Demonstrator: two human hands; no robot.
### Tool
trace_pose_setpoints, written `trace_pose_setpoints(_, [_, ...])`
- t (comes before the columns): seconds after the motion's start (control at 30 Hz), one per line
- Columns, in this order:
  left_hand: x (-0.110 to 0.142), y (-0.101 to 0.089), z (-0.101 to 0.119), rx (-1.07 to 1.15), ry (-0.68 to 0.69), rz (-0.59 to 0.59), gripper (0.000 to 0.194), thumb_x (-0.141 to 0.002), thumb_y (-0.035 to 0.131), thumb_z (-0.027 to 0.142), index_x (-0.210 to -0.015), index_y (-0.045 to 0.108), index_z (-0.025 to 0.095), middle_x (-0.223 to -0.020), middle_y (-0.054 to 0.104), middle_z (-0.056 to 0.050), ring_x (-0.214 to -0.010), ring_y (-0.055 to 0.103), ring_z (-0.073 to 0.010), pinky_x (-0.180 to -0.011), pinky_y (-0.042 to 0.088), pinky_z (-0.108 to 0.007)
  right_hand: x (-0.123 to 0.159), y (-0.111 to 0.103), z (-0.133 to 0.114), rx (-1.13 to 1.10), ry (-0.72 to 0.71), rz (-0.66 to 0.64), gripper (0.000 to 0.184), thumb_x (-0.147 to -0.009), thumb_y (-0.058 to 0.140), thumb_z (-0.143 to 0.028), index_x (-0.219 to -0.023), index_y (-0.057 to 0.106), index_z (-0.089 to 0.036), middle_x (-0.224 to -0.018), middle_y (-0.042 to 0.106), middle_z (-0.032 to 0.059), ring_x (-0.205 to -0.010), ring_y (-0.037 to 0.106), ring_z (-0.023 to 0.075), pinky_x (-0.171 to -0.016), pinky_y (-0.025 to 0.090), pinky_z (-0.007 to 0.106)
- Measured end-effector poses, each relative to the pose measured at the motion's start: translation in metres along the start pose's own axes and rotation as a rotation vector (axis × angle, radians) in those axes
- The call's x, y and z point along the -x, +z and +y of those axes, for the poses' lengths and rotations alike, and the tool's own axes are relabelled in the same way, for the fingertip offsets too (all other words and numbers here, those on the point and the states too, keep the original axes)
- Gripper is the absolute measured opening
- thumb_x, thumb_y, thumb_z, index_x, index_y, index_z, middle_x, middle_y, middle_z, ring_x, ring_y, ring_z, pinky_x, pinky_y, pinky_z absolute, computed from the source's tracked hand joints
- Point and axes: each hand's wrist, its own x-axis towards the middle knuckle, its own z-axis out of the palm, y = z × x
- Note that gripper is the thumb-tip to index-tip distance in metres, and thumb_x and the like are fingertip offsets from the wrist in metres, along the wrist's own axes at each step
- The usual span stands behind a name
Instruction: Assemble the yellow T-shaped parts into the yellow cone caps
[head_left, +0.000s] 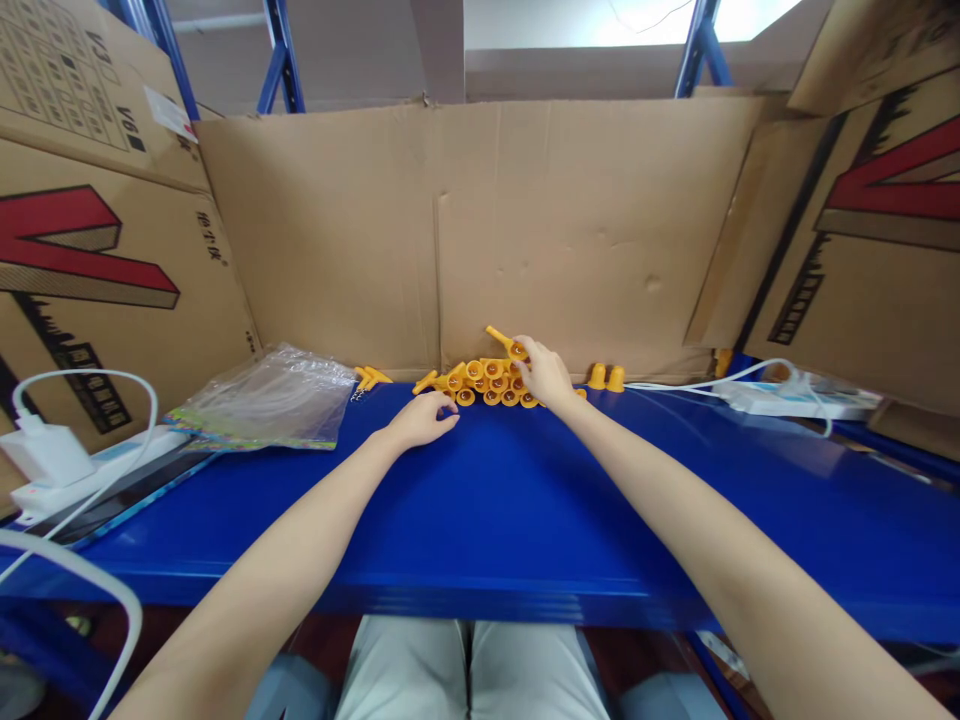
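Observation:
My right hand (545, 374) is closed on a yellow round-cupped piece with a thin handle (498, 335), lifted over a pile of similar yellow pieces. The handle points up and to the left. Beneath it, the pile of yellow pieces (491, 384) lies against the cardboard, with round open ends facing me and darker centres. My left hand (422, 421) rests on the blue tabletop just left of the pile, fingers loosely bent and apart, with nothing visible in them. Two yellow caps (607, 378) stand upright to the right of the pile.
Cardboard panel (585, 230) walls off the back, with printed boxes (82, 250) at both sides. On the blue table (517, 510), a clear plastic bag (274, 400) and small yellow sticks (369, 378) lie left. White power strips (799, 398) and cables sit at both sides.

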Motion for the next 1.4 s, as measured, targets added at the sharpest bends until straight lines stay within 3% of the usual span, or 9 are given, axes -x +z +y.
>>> trace_pose_setpoints(0.23, [0.000, 0.002, 0.001, 0.005, 0.008, -0.023, 0.018, -0.081, 0.056, 0.027, -0.086, 0.071, 0.017, -0.091, 0.073, -0.005, -0.084, 0.066, -0.0194, -0.079, 0.051, -0.031, -0.004, 0.002, -0.011, 0.199, -0.046, -0.220, 0.052, -0.087, 0.041, -0.015, -0.139, 0.045, -0.020, -0.129, 0.060, 0.0135, -0.117, 0.056, 0.0304, -0.095, 0.042, 0.050])
trace_pose_setpoints(0.4, [-0.001, 0.002, 0.002, 0.005, 0.019, -0.031, 0.018, -0.081, 0.055, 0.026, -0.085, 0.071, 0.017, -0.090, 0.074, -0.005, -0.081, 0.066, -0.0188, -0.078, 0.050, -0.031, -0.009, -0.008, -0.003, 0.156, -0.133, -0.374, 0.070, -0.082, 0.049, -0.022, -0.149, 0.031, -0.028, -0.150, 0.040, 0.0087, -0.134, 0.041, 0.0315, -0.104, 0.034, 0.060])
trace_pose_setpoints(0.53, [0.000, 0.001, 0.003, -0.001, 0.008, -0.047, 0.019, -0.081, 0.055, 0.027, -0.085, 0.071, 0.018, -0.089, 0.074, -0.004, -0.080, 0.066, -0.0183, -0.076, 0.051, -0.030, -0.018, -0.017, 0.020, 0.085, -0.129, -0.280, 0.073, -0.081, 0.050, -0.027, -0.151, 0.028, -0.030, -0.153, 0.037, 0.0054, -0.137, 0.037, 0.0304, -0.109, 0.028, 0.060])
trace_pose_setpoints(0.67, [0.000, 0.000, 0.004, -0.002, 0.010, -0.050, 0.019, -0.080, 0.055, 0.027, -0.084, 0.071, 0.018, -0.088, 0.074, -0.004, -0.080, 0.066, -0.0180, -0.077, 0.051, -0.029, -0.018, -0.026, 0.059, 0.137, 0.097, -0.059, 0.065, -0.081, 0.047, -0.023, -0.146, 0.038, -0.024, -0.149, 0.041, 0.0091, -0.135, 0.039, 0.0306, -0.107, 0.033, 0.058])
trace_pose_setpoints(0.73, [0.000, 0.000, 0.004, 0.006, 0.007, -0.054, 0.019, -0.080, 0.055, 0.027, -0.084, 0.071, 0.018, -0.087, 0.074, -0.004, -0.080, 0.066, -0.0180, -0.077, 0.051, -0.029, -0.011, -0.029, 0.080, 0.221, 0.254, -0.021, 0.063, -0.081, 0.046, -0.021, -0.143, 0.041, -0.022, -0.149, 0.040, 0.0118, -0.136, 0.037, 0.0317, -0.105, 0.034, 0.057])
trace_pose_setpoints(0.87, [0.000, 0.000, 0.004, 0.031, -0.006, -0.060, 0.019, -0.080, 0.055, 0.027, -0.084, 0.071, 0.018, -0.085, 0.073, -0.004, -0.080, 0.067, -0.0188, -0.077, 0.052, -0.030, 0.010, -0.032, 0.116, 0.417, 0.437, -0.146, 0.058, -0.084, 0.045, -0.021, -0.142, 0.042, -0.022, -0.155, 0.030, 0.0135, -0.139, 0.030, 0.0329, -0.108, 0.026, 0.061])
trace_pose_setpoints(1.03, [0.001, 0.000, 0.005, 0.044, -0.012, -0.065, 0.017, -0.080, 0.056, 0.025, -0.083, 0.072, 0.018, -0.084, 0.073, -0.004, -0.079, 0.067, -0.0188, -0.076, 0.052, -0.031, 0.026, -0.030, 0.146, 0.522, 0.548, -0.254, 0.059, -0.086, 0.045, -0.028, -0.145, 0.038, -0.025, -0.156, 0.027, 0.0122, -0.138, 0.030, 0.0338, -0.108, 0.022, 0.064])
trace_pose_setpoints(1.23, [0.001, 0.000, 0.007, 0.042, -0.009, -0.079, 0.018, -0.081, 0.056, 0.025, -0.084, 0.071, 0.017, -0.085, 0.073, -0.005, -0.079, 0.067, -0.0187, -0.077, 0.051, -0.030, 0.035, -0.023, 0.161, 0.455, 0.670, -0.310, 0.056, -0.091, 0.041, -0.035, -0.146, 0.038, -0.027, -0.158, 0.022, 0.0127, -0.138, 0.031, 0.0344, -0.107, 0.028, 0.060])
trace_pose_setpoints(1.4, [0.001, 0.001, 0.006, 0.047, -0.003, -0.079, 0.018, -0.081, 0.056, 0.026, -0.083, 0.071, 0.017, -0.084, 0.073, -0.004, -0.078, 0.066, -0.0180, -0.076, 0.051, -0.029, 0.037, -0.021, 0.167, 0.362, 0.759, -0.379, 0.057, -0.094, 0.037, -0.045, -0.148, 0.037, -0.026, -0.155, 0.027, 0.0161, -0.138, 0.033, 0.0368, -0.105, 0.029, 0.063])
